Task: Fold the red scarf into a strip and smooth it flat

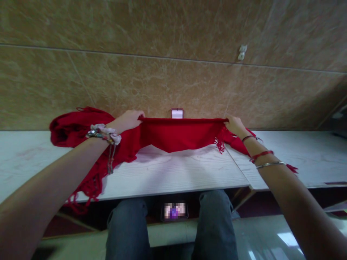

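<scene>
A red fringed cloth (173, 134) is stretched between my two hands above the white table. My left hand (131, 119) is closed on its upper edge, left of centre. My right hand (234, 124) grips the same edge farther right, fingers wrapped round it. The edge between them is straight, and the cloth hangs below it. A bunched part of the cloth lies to the left behind my left wrist, with fringe hanging over the table's front edge. More fringe shows beside and below my right hand.
The white wood-grain table (173, 177) meets a brown marbled wall (151, 83). A small white object (177, 113) is behind the cloth. A white fitting (242, 52) is on the wall. A phone-like device (175, 211) shows between my knees, below the table edge.
</scene>
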Demonstrator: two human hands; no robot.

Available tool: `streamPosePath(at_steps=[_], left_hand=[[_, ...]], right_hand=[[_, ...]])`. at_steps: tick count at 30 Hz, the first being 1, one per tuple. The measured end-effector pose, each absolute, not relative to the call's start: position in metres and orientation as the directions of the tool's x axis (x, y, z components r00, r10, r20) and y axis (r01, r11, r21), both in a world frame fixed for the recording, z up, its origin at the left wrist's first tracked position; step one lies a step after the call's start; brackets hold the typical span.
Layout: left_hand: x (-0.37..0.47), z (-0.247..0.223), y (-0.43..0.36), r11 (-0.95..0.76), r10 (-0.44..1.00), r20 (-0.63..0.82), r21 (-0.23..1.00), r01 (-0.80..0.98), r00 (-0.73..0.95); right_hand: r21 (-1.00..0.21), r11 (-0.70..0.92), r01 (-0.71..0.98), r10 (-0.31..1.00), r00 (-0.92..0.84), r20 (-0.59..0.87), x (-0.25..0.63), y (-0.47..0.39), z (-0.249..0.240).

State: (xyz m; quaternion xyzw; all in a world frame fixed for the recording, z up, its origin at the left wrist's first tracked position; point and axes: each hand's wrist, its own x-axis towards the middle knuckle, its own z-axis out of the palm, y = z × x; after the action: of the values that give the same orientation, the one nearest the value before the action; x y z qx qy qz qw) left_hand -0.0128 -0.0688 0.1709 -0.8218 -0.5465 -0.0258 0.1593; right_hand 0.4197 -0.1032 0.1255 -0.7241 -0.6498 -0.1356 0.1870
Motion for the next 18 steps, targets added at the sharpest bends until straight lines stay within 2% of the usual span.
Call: streamPosePath(at_steps=[4,9,11,14,16,18], left_hand=[[-0.02,0.175,-0.049,-0.401,0.894,0.084,-0.284,0.871,0.44],[-0.033,0.179,-0.032,-0.382,0.826,0.263,-0.39,0.838,0.499],[-0.039,0.171,-0.038,-0.458,0.782,0.239,-0.405,0.791,0.575],[-0.045,0.138,-0.064,-0.637,0.71,0.022,-0.405,0.656,0.704],[-0.046,0.107,-0.086,-0.699,0.685,-0.12,-0.383,0.603,0.719],[-0.046,0.082,-0.104,-0.734,0.664,-0.177,-0.335,0.59,0.726]], right_hand=[[-0.155,-0.112,0.982,0.913,0.163,0.373,0.415,-0.085,0.129],[-0.207,-0.137,0.969,0.857,0.221,0.465,0.409,-0.079,0.127],[-0.199,-0.068,0.978,0.835,0.165,0.525,0.41,-0.091,0.114],[-0.151,0.08,0.985,0.864,0.007,0.503,0.415,-0.121,0.08],[-0.024,0.197,0.98,0.913,-0.175,0.37,0.419,-0.144,0.056],[0.109,0.283,0.953,0.923,-0.302,0.238,0.424,-0.164,0.035]])
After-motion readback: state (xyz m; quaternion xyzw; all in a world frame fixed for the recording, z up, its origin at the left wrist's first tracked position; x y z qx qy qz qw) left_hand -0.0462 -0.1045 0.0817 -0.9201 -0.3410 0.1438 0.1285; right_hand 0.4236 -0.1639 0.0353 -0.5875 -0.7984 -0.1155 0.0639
